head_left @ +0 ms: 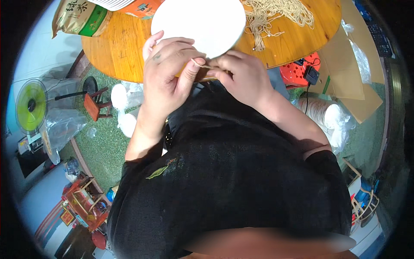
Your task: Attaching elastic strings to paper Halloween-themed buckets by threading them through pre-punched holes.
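A large white round disc point(199, 26) lies at the table's near edge, its surface plain. My left hand point(168, 71) is at its lower left rim, with the fingers bent over the edge. A thin beige cord point(208, 67) crosses the tip of my left thumb and runs to my right hand point(243, 77). The right thumb and fingers are closed in a pinch on that cord, just below the disc. Whether the cord is joined to the disc is hidden by my fingers. A loose heap of beige cord point(282, 13) lies right of the disc.
The round wooden table point(116, 47) carries a green and tan bag point(82, 17) and an orange package point(142, 7). A green fan point(31, 105) and a small wooden stool point(98, 105) stand left. Right are a red stool point(302, 69), cardboard point(345, 56) and stacked white discs point(321, 113).
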